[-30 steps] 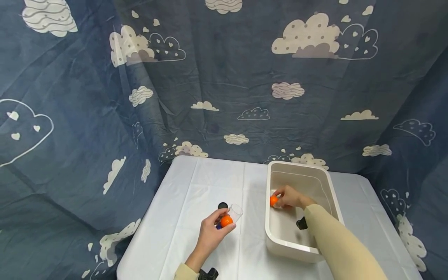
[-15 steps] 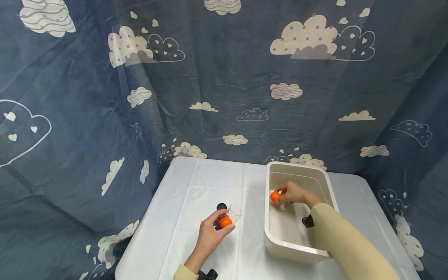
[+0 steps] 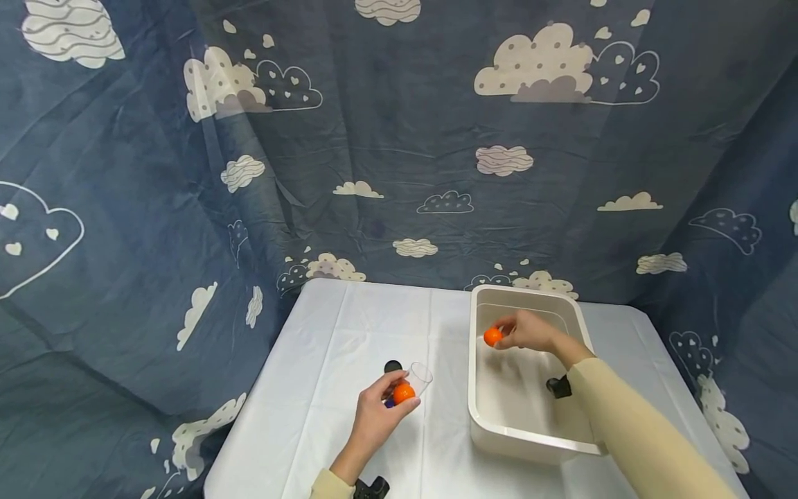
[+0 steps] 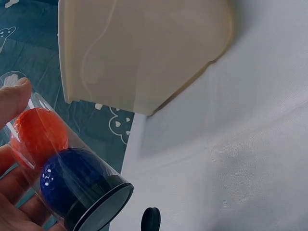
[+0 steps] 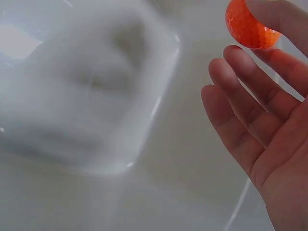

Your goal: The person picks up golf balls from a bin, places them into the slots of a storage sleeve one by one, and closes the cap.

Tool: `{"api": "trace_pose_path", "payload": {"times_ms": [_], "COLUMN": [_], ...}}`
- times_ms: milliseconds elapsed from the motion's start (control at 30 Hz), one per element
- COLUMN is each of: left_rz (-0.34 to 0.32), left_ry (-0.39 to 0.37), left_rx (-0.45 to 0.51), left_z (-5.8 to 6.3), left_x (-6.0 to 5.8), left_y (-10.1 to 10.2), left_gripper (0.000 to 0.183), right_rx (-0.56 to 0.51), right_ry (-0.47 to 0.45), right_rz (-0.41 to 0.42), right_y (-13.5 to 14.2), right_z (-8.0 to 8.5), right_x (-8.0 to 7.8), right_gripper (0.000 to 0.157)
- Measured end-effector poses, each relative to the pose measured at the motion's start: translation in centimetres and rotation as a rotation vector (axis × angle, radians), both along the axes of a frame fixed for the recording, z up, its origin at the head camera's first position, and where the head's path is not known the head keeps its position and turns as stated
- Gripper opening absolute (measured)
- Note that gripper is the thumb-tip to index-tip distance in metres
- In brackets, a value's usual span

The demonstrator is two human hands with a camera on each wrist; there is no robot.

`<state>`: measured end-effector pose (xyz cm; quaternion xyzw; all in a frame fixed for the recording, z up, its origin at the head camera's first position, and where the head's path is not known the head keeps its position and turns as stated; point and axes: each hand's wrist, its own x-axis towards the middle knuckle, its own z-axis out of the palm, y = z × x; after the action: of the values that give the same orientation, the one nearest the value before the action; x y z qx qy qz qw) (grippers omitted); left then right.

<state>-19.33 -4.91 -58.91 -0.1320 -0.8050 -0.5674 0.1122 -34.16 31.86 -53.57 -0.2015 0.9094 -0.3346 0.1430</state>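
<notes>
My left hand [image 3: 372,412] grips a clear plastic tube [image 3: 420,375], tilted, its rim toward the bin. Inside it an orange golf ball [image 4: 41,137] and a dark blue golf ball [image 4: 74,178] lie one behind the other, the blue one by the tube's black-edged end. Between thumb and fingertips, my right hand [image 3: 526,330] pinches another orange golf ball [image 5: 248,26] within the outline of the beige bin [image 3: 499,433]. In the right wrist view its other fingers are spread beneath the ball.
A round black cap [image 3: 393,366] lies on the white-clothed table [image 3: 349,326], just beyond my left hand. The bin stands right of the tube, its raised rim between my hands. A dark cloud-print curtain [image 3: 374,229] hangs behind the table.
My right hand has lifted the orange golf ball from low by the bin's left wall, up and slightly away from me. The left hand holds the tube almost still.
</notes>
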Motion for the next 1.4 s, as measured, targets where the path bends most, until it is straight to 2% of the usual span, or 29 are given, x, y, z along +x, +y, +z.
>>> {"api": "trace_pose_path", "payload": {"times_ms": [167,433,600,800,967,1100,1200,1333,1400], "left_rz": [-0.006,-0.011,-0.005,-0.019,-0.019,-0.015,-0.018,-0.022,-0.022], "left_ry": [-0.005,-0.006,0.016,0.007,-0.006,-0.012,-0.017,-0.02,-0.006], "left_rx": [0.001,-0.018,-0.008,0.001,0.013,0.006,0.0,-0.005,-0.012], "left_z": [0.1,0.3,0.2,0.1,0.3,0.2,0.2,0.3,0.3], "left_x": [-0.1,0.0,0.0,0.0,0.1,0.2,0.1,0.1,0.1], "left_y": [0.1,0.1,0.2,0.3,0.3,0.3,0.4,0.4,0.4], "left_gripper": [0.049,0.051,0.047,0.046,0.047,0.05,0.052,0.051,0.051], "right_rx": [-0.01,-0.013,-0.051,-0.079,-0.107,-0.154,-0.193,-0.219,-0.226], "right_ry": [0.046,0.073,0.085,0.073,0.108,0.143,0.136,0.129,0.136], "right_rz": [0.006,-0.042,-0.061,-0.059,-0.033,0.018,0.042,0.069,0.095], "right_y": [0.2,0.1,-1.2,-2.9,-3.7,-4.7,-6.1,-7.6,-8.0], "right_z": [1.4,3.2,4.2,4.9,5.4,5.7,6.8,7.1,6.6], "right_x": [0.4,1.5,2.8,4.0,5.0,6.0,7.4,8.4,8.4], "right_gripper": [0.033,0.047,0.047,0.042,0.038,0.036,0.034,0.033,0.033]}}
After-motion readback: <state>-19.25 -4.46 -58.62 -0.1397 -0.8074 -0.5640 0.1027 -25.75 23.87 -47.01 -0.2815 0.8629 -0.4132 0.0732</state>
